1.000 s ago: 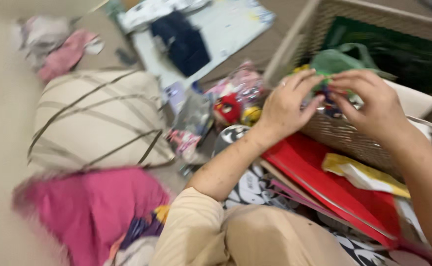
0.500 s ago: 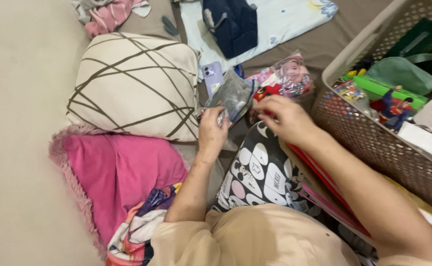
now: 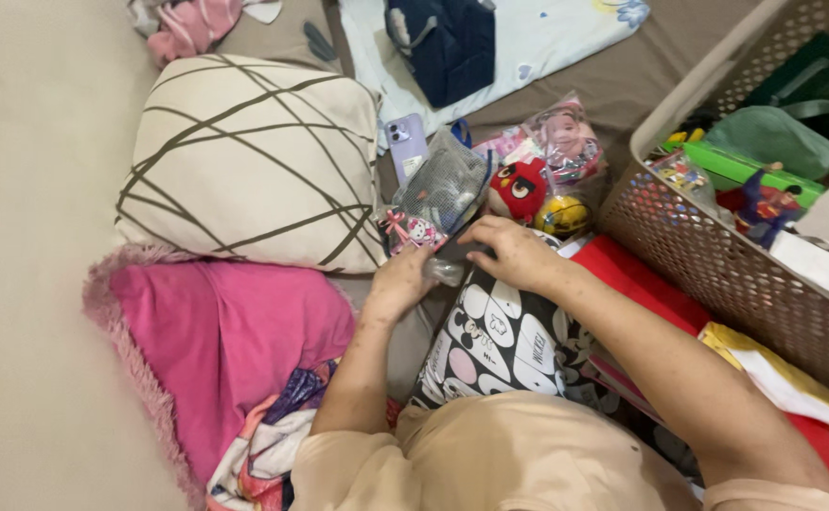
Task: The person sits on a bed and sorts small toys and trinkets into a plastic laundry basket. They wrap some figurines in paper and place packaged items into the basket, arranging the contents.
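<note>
Clear plastic packet [image 3: 445, 189] tilts up-right, its lower end pinched between left hand [image 3: 397, 282] and right hand [image 3: 509, 251], beside striped cushion [image 3: 244, 156].

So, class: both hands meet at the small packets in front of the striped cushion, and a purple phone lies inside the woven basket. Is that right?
Not quite. The purple phone lies outside the woven basket, beside the striped cushion. The head view shows it. The left hand and right hand do meet at the small packets.
</note>
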